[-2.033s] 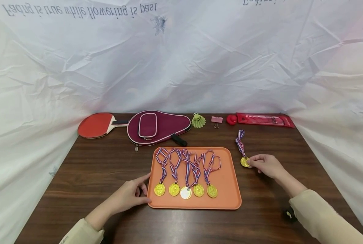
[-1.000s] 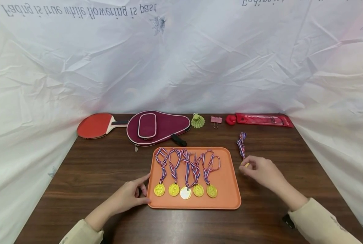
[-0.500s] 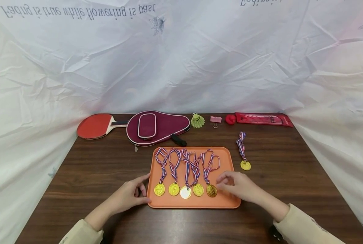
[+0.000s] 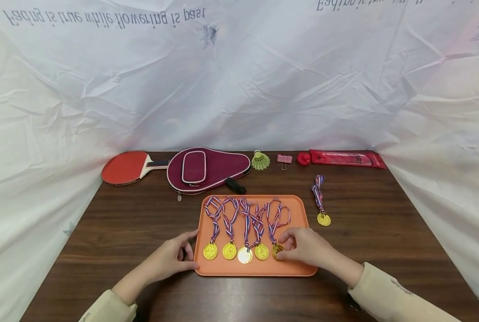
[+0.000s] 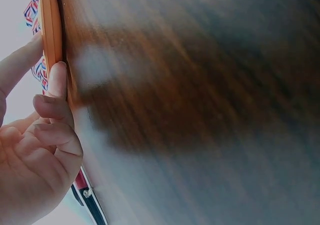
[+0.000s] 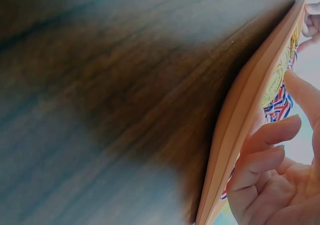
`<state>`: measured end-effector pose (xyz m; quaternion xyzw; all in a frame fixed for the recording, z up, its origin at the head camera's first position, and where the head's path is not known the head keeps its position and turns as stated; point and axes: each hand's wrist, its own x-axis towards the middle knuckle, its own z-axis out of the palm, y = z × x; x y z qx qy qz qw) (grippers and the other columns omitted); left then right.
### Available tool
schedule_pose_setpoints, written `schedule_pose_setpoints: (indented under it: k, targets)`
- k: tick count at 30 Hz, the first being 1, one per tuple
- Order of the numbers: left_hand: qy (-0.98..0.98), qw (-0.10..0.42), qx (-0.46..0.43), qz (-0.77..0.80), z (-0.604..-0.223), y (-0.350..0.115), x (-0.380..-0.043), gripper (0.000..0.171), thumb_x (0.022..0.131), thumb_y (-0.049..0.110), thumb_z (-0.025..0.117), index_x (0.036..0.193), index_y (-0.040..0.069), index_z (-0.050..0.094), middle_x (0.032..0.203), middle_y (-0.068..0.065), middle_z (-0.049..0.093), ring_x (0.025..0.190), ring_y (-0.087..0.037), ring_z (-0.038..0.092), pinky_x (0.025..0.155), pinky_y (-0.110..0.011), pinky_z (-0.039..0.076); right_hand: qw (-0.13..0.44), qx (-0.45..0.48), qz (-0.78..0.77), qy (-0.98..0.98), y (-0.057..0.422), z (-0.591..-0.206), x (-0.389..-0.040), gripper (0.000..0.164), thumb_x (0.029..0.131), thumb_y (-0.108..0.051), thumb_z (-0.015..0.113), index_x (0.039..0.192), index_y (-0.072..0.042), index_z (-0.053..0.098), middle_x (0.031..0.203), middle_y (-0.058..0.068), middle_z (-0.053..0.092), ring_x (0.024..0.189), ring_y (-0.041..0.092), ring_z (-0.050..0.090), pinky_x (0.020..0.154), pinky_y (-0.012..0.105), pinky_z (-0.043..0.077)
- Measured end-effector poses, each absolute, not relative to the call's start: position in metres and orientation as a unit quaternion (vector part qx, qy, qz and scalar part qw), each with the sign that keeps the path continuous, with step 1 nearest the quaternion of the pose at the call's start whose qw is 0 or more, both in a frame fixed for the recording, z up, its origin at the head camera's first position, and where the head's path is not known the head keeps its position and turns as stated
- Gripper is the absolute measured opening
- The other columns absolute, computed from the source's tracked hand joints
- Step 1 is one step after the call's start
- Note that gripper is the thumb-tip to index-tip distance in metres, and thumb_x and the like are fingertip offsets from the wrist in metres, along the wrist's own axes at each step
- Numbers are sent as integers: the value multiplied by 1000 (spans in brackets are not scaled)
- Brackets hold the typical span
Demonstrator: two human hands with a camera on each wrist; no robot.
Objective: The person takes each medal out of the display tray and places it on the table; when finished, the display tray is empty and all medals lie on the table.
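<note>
An orange tray [image 4: 259,270] lies on the dark wood table, with several medals in a row on it, most gold and one paler, their striped ribbons [image 4: 214,223] stretched toward the back. My left hand [image 4: 170,256] holds the tray's left edge, thumb near the front corner and a finger farther back. At the rightmost gold medal [image 4: 277,248] on the tray, my right hand [image 4: 305,247] has thumb and forefinger on its rim, covering part of it; its other fingers [image 6: 270,135] are curled. Another gold medal [image 4: 324,219] with its ribbon rests on the table to the tray's right.
Along the back lie a red table tennis bat [image 4: 124,167], a maroon bat case [image 4: 227,163], a yellow shuttlecock [image 4: 260,160], a pink binder clip [image 4: 284,161], a small red object [image 4: 303,158] and a red packet [image 4: 348,158]. White cloth [image 4: 239,89] hangs behind.
My right hand has let go of the medal on the table and moved left and forward to the rightmost medal on the tray. My left hand has stayed on the tray edge.
</note>
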<state>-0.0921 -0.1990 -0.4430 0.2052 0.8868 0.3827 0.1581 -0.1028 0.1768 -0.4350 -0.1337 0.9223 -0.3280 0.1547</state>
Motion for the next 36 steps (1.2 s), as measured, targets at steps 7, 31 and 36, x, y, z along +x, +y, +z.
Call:
schedule_pose_setpoints:
  k: [7,31,36]
  targets:
    - [887,164,200,383,-444,-200,-92,79,71,32,74,135,6,35,75,4,57,56,-7,46,50,-22,40,161,-138,-318,924,174,-436,-104,38,61,-44,79,81,-18,60,66,-7,54,60,8,49,54,25,40]
    - [887,164,207,379,-442,-197,-91,80,72,31,74,135,3,34,73,4,56,55,-8,45,48,-23,39,159,-119,-413,889,186,-431,-108,18,75,-32,71,80,-16,65,68,-4,60,59,12,53,49,27,43]
    - [886,164,205,382,-442,-197,-91,79,73,31,74,136,4,34,74,3,56,55,-8,45,49,-22,39,170,-114,-447,871,189,-415,-110,17,79,-26,69,85,-11,65,72,2,61,55,16,52,45,28,43]
